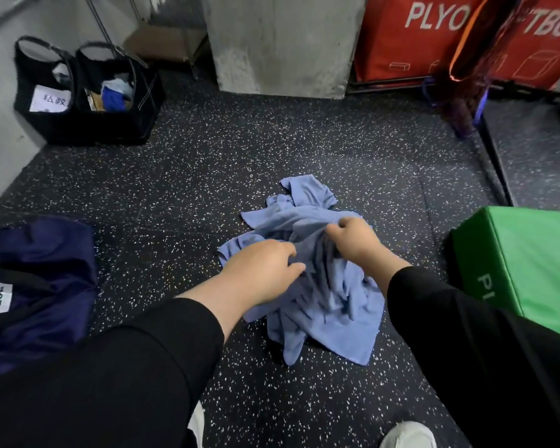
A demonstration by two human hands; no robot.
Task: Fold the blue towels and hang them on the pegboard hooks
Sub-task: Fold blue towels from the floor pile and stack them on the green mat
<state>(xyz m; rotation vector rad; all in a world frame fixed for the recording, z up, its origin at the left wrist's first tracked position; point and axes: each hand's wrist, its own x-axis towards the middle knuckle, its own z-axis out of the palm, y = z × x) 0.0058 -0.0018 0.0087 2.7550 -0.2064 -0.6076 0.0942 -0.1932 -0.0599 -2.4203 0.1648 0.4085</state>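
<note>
My hands were both down in the heap of blue towels (307, 279), which lay crumpled on the speckled floor (181, 176) right beneath them. My left hand (259, 273) had its fingers curled into the cloth on the heap's near left side, gripping a bunch of it. My right hand (356, 244) pinched a raised fold near the top of the heap, thumb and fingers closed on the fabric. The two hands were close together, with only a ridge of towel between them. Just right of my right hand sat a green padded box (530, 270). Off to the left of my left hand lay a dark navy bag (42, 270) with a white label. Well beyond both hands stood two black baskets (88, 92) to the far left, a grey block (282, 43) straight ahead, and red boxes (411, 37) to the far right
</note>
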